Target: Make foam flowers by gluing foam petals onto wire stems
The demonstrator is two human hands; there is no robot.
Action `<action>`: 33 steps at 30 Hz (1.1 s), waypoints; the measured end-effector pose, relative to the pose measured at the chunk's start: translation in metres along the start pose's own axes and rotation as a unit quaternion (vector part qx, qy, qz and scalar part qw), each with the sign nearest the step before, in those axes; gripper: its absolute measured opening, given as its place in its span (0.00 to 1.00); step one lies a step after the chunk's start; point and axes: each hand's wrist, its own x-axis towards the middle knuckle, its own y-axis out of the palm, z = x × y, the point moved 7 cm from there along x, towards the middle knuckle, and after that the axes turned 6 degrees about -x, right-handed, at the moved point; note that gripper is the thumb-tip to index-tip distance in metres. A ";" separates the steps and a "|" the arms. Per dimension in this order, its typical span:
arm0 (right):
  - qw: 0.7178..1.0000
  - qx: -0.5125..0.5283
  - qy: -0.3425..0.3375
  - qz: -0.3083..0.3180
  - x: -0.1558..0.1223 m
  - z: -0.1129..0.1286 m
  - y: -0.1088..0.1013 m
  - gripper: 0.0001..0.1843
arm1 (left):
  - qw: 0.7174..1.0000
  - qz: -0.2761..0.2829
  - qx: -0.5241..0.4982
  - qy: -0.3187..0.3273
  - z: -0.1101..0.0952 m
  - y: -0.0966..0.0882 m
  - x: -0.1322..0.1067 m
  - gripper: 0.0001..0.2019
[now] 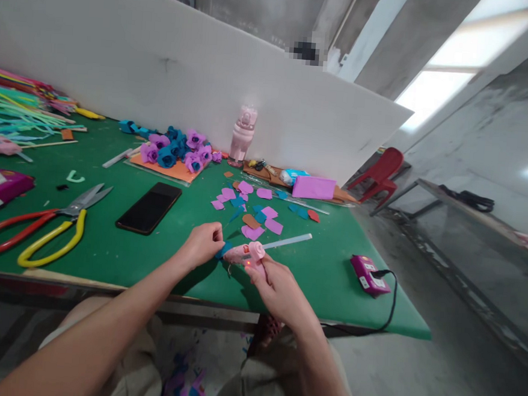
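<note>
My right hand (280, 289) is wrapped round a pink glue gun (245, 254) with a white glue stick (288, 242) poking out of its back. My left hand (202, 244) pinches a small blue paper piece (223, 249) right at the gun's nozzle. Both hands hover over the front edge of the green table (107, 241). Loose purple and blue paper pieces (263, 216) lie just beyond them.
A black phone (149, 207), large scissors with red and yellow handles (40, 230), purple and blue paper flowers (177, 149) on an orange sheet, a pink bottle (242, 133), a purple paper block (313, 187), a magenta box with a cable (369, 275), coloured strips (17, 108). A white board (165, 64) backs the table.
</note>
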 end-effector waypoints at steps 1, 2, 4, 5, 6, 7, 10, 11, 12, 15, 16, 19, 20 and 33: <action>1.000 0.000 0.000 -0.001 0.000 0.000 0.000 0.13 | 1.000 0.001 0.001 0.000 0.000 0.000 0.000 0.05; 1.000 0.001 0.001 -0.002 0.000 0.000 -0.001 0.13 | 1.000 0.001 0.002 0.000 0.000 0.000 0.000 0.05; 1.000 0.005 0.003 -0.002 -0.001 0.000 -0.002 0.13 | 1.000 0.003 0.004 -0.002 0.000 0.000 0.000 0.05; 1.000 0.007 0.003 -0.001 -0.001 0.000 -0.002 0.13 | 1.000 0.004 0.003 -0.002 0.000 0.000 0.000 0.05; 1.000 0.008 0.003 -0.001 -0.001 0.000 -0.002 0.14 | 1.000 0.005 0.003 -0.002 0.000 0.000 0.000 0.05; 1.000 0.007 0.004 -0.002 -0.001 0.000 -0.002 0.14 | 1.000 0.006 0.002 -0.002 0.000 0.000 0.000 0.05; 1.000 -0.009 0.005 -0.010 -0.001 -0.001 -0.004 0.14 | 1.000 0.008 0.002 -0.005 0.000 0.000 0.000 0.06; 1.000 -0.017 0.007 -0.012 -0.001 -0.001 -0.004 0.14 | 1.000 0.008 0.004 -0.007 0.000 0.000 -0.001 0.06; 1.000 -0.024 0.009 -0.012 -0.001 -0.002 -0.004 0.15 | 1.000 0.008 0.005 -0.009 0.000 0.000 -0.001 0.06; 0.999 -0.036 0.011 -0.013 -0.002 -0.004 -0.005 0.15 | 1.000 0.009 0.006 -0.011 0.000 0.000 -0.001 0.05; 0.999 -0.038 0.011 -0.013 -0.002 -0.005 -0.005 0.15 | 1.000 0.010 0.006 -0.011 0.000 0.000 -0.001 0.05; 0.999 -0.041 0.009 -0.012 -0.002 -0.006 -0.005 0.15 | 1.000 0.010 0.010 -0.011 0.000 0.000 -0.001 0.05; 0.999 -0.041 0.010 -0.011 -0.002 -0.006 -0.005 0.15 | 1.000 0.011 0.011 -0.010 0.000 0.000 0.000 0.05; 0.999 -0.027 0.041 -0.001 -0.004 -0.011 -0.009 0.16 | 1.000 0.011 0.009 -0.006 0.000 0.001 0.000 0.06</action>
